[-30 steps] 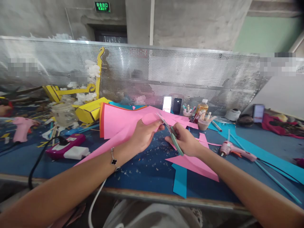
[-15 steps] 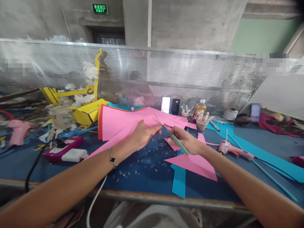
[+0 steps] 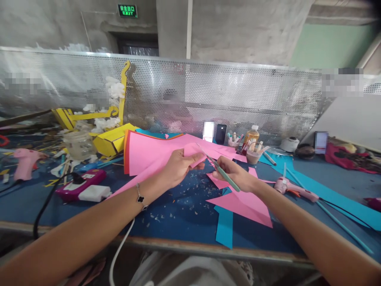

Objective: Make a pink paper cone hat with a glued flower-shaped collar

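My left hand [image 3: 178, 166] is closed on a small piece of pink paper [image 3: 193, 150], thumb on top and fingers underneath. In my right hand [image 3: 230, 171] is a pair of scissors [image 3: 228, 178] with a pale green handle, gripped with the fingers curled round it. Its thin metal blades point up and left, along the right edge of the held paper. Whether the blades are parted cannot be made out. Behind my left hand lies a large pink sheet [image 3: 149, 151] over orange and blue ones. Pink offcuts [image 3: 244, 208] lie below my right hand.
At left are a pink glue gun [image 3: 24, 163], a purple power strip [image 3: 81, 186], a glass jar [image 3: 79, 143] and a yellow paper box [image 3: 109, 140]. To the right are another glue gun [image 3: 294, 188], a cup of sticks [image 3: 253, 154], a bottle [image 3: 252, 137] and blue paper [image 3: 333, 194].
The pink paper in my left hand now stands higher and shows more of its surface. The scissors and my right hand have shifted slightly right. The view has shifted a little.
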Available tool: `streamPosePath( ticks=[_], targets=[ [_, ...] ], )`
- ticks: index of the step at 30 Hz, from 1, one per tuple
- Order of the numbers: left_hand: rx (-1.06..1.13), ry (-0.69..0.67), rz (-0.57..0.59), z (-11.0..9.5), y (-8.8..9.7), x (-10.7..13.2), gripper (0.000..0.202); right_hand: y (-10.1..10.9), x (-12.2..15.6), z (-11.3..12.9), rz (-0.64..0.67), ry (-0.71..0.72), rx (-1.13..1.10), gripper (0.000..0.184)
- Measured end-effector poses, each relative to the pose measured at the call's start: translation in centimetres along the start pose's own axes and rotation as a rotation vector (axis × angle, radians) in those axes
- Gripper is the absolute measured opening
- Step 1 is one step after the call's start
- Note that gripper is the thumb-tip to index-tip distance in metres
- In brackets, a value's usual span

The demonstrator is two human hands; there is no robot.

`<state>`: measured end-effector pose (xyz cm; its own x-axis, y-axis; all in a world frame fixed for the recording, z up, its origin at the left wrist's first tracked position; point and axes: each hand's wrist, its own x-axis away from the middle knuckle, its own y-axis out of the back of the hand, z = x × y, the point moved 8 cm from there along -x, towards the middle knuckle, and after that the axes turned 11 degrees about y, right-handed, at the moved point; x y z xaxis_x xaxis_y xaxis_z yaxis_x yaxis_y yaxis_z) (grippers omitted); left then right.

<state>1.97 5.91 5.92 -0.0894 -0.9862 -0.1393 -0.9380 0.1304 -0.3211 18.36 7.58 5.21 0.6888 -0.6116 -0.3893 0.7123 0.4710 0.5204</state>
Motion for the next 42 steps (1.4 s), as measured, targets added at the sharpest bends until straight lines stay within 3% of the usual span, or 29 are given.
streamPosePath(
  ticks=[10,17,21,25,29,36,42],
  targets=[
    [-0.139,0.030,0.039,-0.6,0.6,-0.2,0.029,0.2,0.2,-0.4,-0.004,-0.033,0.116,0.052],
    [-0.398,0.047,0.096,-0.6,-0.1,0.1,0.030,-0.2,0.4,0.2,0.079,-0.064,0.140,0.051],
    [-0.507,0.078,0.065,-0.3,0.5,-0.1,0.032,-0.2,0.4,0.0,0.070,-0.075,0.165,0.054],
    [-0.293,0.105,0.114,-0.5,0.4,-0.4,0.026,0.1,0.2,-0.2,0.016,-0.071,0.125,0.055],
    [-0.094,0.044,0.131,-1.2,0.1,-0.4,0.025,0.3,0.1,0.2,-0.053,-0.057,0.051,0.057],
    [-0.510,-0.025,0.057,-1.2,0.5,0.2,0.029,-0.4,0.3,0.4,0.042,-0.040,0.075,0.050],
    [-0.443,0.027,0.102,-1.1,1.0,-0.2,0.029,0.4,0.3,0.2,-0.013,-0.046,0.138,0.052]
  ],
)
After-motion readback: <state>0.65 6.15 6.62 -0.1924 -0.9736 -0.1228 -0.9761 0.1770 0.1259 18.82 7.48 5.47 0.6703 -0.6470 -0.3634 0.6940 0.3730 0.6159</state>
